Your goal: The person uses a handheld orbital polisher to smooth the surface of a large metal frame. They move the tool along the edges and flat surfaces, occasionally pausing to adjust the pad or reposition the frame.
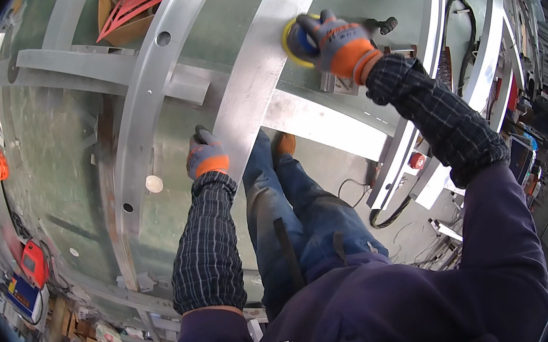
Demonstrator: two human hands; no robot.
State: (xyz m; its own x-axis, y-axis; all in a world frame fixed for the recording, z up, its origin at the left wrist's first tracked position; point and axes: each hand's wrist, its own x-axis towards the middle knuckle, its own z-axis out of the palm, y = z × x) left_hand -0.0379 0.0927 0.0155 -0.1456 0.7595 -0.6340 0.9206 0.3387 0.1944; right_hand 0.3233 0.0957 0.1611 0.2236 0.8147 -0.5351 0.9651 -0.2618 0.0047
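My right hand (340,41), in a grey glove with an orange cuff, is closed over a round palm sander (292,42) with a yellow rim. The sander lies against the right edge of a wide, flat, silvery metal beam (260,56), and a dark fitting (385,25) sticks out behind my hand. Lower down, my left hand (206,154), gloved alike, is at the beam's left edge. Its fingers appear wrapped on that edge, though they are partly hidden. A cross beam (330,123) meets the wide beam from the right.
More metal beams (143,112) run alongside on the left, with others (434,55) on the right. A cardboard box (123,29) holding a red triangular tool stands at the upper left. Black cable (466,38) hangs at the right. A red device (33,263) sits far left.
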